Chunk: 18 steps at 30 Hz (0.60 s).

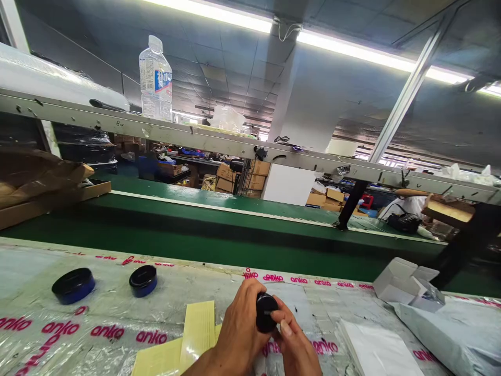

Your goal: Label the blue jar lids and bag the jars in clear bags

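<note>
My left hand is wrapped round a small round black cap-like object above the table's front part. From the right, my right hand touches the same object with its fingertips, its fingers bent and close together. Two black round pieces with blue sides lie on the left of the table: a larger one and a smaller one. Below and left of my left hand are yellow sheets, partly covered by my forearm.
A white packet, a grey bag and an open white box lie at the right. Behind runs a green conveyor under a metal rail bearing a bottle. A cardboard tray stands left.
</note>
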Each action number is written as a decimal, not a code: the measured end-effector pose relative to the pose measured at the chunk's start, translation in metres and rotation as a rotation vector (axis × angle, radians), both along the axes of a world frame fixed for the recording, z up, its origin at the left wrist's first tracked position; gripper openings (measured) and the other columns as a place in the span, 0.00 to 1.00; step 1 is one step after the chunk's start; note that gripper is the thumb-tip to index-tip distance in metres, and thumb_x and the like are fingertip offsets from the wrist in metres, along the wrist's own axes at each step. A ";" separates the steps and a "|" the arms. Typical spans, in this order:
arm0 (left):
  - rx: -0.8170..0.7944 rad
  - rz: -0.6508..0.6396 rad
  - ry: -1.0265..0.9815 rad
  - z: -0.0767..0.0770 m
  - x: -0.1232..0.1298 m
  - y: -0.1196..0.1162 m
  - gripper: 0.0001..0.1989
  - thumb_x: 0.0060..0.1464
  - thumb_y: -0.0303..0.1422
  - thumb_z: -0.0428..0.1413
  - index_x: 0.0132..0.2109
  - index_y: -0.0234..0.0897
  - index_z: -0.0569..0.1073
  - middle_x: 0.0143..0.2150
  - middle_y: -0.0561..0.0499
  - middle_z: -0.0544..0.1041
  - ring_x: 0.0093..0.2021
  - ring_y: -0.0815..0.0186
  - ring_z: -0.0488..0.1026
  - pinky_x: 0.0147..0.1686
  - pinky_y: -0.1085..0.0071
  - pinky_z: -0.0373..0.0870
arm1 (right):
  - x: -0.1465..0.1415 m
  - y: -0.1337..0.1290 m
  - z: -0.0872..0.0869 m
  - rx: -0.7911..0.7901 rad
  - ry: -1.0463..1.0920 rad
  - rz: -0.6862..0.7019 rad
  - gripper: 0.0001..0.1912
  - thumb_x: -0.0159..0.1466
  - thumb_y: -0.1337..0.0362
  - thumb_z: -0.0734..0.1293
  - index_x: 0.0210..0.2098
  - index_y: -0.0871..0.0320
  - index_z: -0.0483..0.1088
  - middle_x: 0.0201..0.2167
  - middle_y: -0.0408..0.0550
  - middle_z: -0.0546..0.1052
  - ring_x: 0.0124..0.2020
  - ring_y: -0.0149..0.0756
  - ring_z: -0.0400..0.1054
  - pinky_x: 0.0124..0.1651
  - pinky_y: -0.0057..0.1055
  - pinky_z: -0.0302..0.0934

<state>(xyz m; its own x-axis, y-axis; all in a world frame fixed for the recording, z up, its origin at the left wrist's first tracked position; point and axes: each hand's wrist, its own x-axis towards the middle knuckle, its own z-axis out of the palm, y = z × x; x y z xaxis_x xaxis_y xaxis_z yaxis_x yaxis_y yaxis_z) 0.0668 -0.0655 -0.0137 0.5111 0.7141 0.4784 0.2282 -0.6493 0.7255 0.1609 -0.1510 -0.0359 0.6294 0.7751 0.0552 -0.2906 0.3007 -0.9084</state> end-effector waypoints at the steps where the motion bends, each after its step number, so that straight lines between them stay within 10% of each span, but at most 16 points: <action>1: 0.000 0.000 -0.001 0.000 0.000 0.000 0.17 0.51 0.27 0.57 0.49 0.41 0.66 0.51 0.45 0.72 0.50 0.56 0.74 0.49 0.56 0.75 | 0.000 0.000 0.000 -0.001 -0.003 -0.001 0.23 0.53 0.41 0.75 0.34 0.54 0.81 0.60 0.56 0.72 0.64 0.62 0.60 0.66 0.57 0.50; 18: -0.071 0.015 0.037 0.005 -0.003 0.001 0.18 0.50 0.29 0.56 0.49 0.41 0.66 0.52 0.44 0.71 0.49 0.55 0.74 0.47 0.56 0.74 | -0.008 0.000 0.010 0.030 -0.110 -0.004 0.23 0.56 0.40 0.73 0.35 0.54 0.79 0.59 0.56 0.72 0.62 0.59 0.61 0.67 0.56 0.48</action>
